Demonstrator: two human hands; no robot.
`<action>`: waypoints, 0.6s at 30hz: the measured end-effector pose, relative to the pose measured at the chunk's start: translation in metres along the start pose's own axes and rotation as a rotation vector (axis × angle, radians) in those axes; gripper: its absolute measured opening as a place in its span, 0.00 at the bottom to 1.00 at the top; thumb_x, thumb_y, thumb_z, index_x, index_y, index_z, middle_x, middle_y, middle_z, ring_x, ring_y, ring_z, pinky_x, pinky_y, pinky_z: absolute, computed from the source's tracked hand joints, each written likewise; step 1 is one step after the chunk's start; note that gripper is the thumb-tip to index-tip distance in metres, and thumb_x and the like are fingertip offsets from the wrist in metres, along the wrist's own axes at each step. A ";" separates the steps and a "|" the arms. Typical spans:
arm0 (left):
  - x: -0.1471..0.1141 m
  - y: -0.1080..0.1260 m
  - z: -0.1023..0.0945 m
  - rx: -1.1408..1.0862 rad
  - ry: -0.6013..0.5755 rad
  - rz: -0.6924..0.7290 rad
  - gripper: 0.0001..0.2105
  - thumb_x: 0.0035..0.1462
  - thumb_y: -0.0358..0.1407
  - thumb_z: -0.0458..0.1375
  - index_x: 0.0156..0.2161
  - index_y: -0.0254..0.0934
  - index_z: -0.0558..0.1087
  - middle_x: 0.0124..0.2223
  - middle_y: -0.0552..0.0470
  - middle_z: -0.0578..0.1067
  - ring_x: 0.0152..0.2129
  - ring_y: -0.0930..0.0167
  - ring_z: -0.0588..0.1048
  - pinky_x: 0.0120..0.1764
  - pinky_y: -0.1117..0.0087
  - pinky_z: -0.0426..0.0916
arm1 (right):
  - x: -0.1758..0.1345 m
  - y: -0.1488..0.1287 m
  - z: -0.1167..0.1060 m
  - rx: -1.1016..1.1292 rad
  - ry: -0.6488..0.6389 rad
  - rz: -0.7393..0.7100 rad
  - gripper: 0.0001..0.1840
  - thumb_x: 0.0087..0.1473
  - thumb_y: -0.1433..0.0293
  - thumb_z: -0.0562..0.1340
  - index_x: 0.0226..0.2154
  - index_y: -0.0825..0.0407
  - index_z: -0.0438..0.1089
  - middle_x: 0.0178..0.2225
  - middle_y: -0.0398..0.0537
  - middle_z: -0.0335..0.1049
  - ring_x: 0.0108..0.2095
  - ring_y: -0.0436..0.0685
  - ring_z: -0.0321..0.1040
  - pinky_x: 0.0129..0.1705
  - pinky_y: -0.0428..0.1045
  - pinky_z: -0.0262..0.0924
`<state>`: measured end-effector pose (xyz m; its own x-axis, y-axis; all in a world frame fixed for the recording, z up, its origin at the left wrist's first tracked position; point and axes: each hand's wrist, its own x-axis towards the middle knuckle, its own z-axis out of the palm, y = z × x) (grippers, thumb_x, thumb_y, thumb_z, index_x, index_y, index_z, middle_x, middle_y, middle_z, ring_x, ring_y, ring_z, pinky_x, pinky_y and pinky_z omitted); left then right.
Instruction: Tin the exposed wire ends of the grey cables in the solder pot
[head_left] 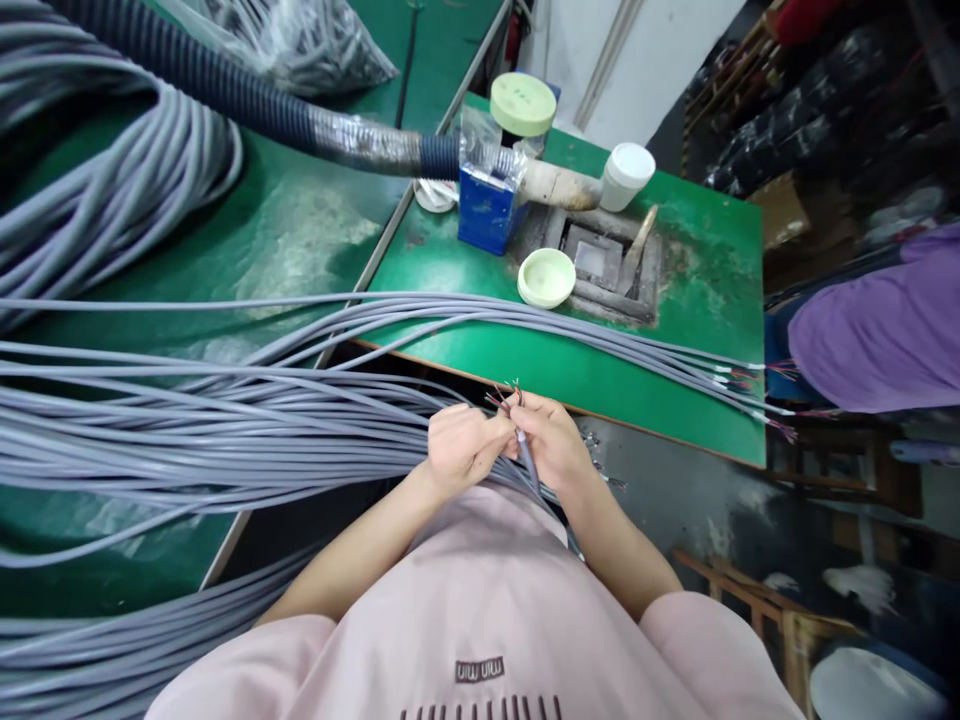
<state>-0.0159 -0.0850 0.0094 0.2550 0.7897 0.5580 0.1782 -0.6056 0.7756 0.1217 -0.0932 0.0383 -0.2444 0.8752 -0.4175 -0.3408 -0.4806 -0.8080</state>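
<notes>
My left hand [466, 447] and my right hand [551, 438] meet in front of my chest, fingers pinched around the stripped end of a grey cable [528, 462]. Thin coloured wires [498, 401] fan out above my fingertips. The cable's grey jacket runs down between my hands toward my body. To the left a thick bundle of grey cables [360, 440] stretches across the table and passes behind my hands. Another group of grey cables [592, 338] lies just beyond my hands, their stripped ends with coloured wires hanging over the right edge of the green table.
On the green table [712, 260] stand a blue box [484, 210] under a ribbed hose [300, 120], a small pale bowl [547, 278], lidded tubs [628, 172] and a square metal pot [600, 258] with a brush. A person in a purple sleeve [877, 320] is at right.
</notes>
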 end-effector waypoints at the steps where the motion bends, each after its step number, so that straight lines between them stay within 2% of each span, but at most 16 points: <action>1: 0.000 0.001 0.000 0.001 -0.008 0.015 0.10 0.51 0.24 0.57 0.28 0.42 0.75 0.19 0.54 0.74 0.14 0.76 0.64 0.26 0.72 0.55 | 0.000 -0.001 0.001 -0.011 0.007 -0.017 0.14 0.42 0.59 0.66 0.25 0.52 0.65 0.18 0.37 0.59 0.17 0.46 0.54 0.20 0.44 0.53; 4: 0.000 0.003 0.002 -0.069 0.005 -0.007 0.08 0.51 0.26 0.58 0.28 0.41 0.75 0.19 0.55 0.73 0.14 0.77 0.65 0.25 0.73 0.56 | -0.001 -0.001 0.006 -0.011 0.069 -0.113 0.12 0.45 0.63 0.64 0.21 0.52 0.63 0.20 0.39 0.57 0.20 0.46 0.54 0.24 0.45 0.56; 6: -0.002 0.005 0.008 -0.193 0.051 -0.126 0.05 0.52 0.29 0.59 0.28 0.40 0.75 0.20 0.55 0.73 0.15 0.77 0.66 0.24 0.73 0.58 | 0.000 0.003 0.010 0.042 0.132 -0.174 0.12 0.46 0.63 0.63 0.20 0.52 0.63 0.21 0.40 0.57 0.23 0.48 0.54 0.27 0.45 0.58; 8: -0.002 0.007 0.014 -0.397 0.150 -0.304 0.03 0.54 0.32 0.60 0.29 0.39 0.74 0.20 0.56 0.73 0.15 0.78 0.67 0.23 0.75 0.59 | 0.003 0.007 0.012 0.130 0.164 -0.223 0.13 0.46 0.62 0.63 0.21 0.51 0.63 0.23 0.41 0.57 0.24 0.49 0.56 0.29 0.46 0.59; 10: -0.001 0.010 0.020 -0.636 0.268 -0.481 0.04 0.54 0.36 0.61 0.31 0.38 0.73 0.18 0.58 0.71 0.13 0.79 0.65 0.21 0.77 0.60 | 0.005 0.010 0.010 0.195 0.130 -0.249 0.14 0.48 0.59 0.64 0.22 0.51 0.63 0.24 0.41 0.57 0.25 0.49 0.57 0.30 0.47 0.60; 12: 0.002 0.012 0.023 -0.847 0.320 -0.618 0.08 0.51 0.38 0.64 0.31 0.36 0.71 0.18 0.60 0.70 0.11 0.81 0.63 0.19 0.79 0.61 | 0.006 0.011 0.004 0.192 0.047 -0.264 0.15 0.47 0.58 0.65 0.24 0.51 0.64 0.24 0.40 0.59 0.25 0.49 0.58 0.28 0.46 0.61; 15: 0.008 0.014 0.023 -1.044 0.304 -0.771 0.12 0.46 0.39 0.67 0.30 0.35 0.70 0.19 0.58 0.72 0.11 0.81 0.63 0.18 0.80 0.63 | 0.005 0.012 -0.009 0.076 -0.062 -0.316 0.13 0.45 0.61 0.68 0.28 0.50 0.67 0.26 0.41 0.64 0.25 0.49 0.62 0.28 0.46 0.63; 18: 0.011 0.015 0.022 -1.140 0.286 -0.832 0.13 0.45 0.38 0.68 0.30 0.35 0.69 0.18 0.60 0.71 0.11 0.81 0.65 0.17 0.80 0.65 | 0.003 0.014 -0.019 -0.043 -0.065 -0.342 0.10 0.48 0.65 0.68 0.31 0.49 0.67 0.26 0.40 0.67 0.23 0.48 0.64 0.27 0.46 0.65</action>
<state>0.0107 -0.0874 0.0212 0.2366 0.9434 -0.2323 -0.7005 0.3313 0.6321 0.1332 -0.0958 0.0180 -0.1808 0.9791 -0.0935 -0.3749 -0.1565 -0.9138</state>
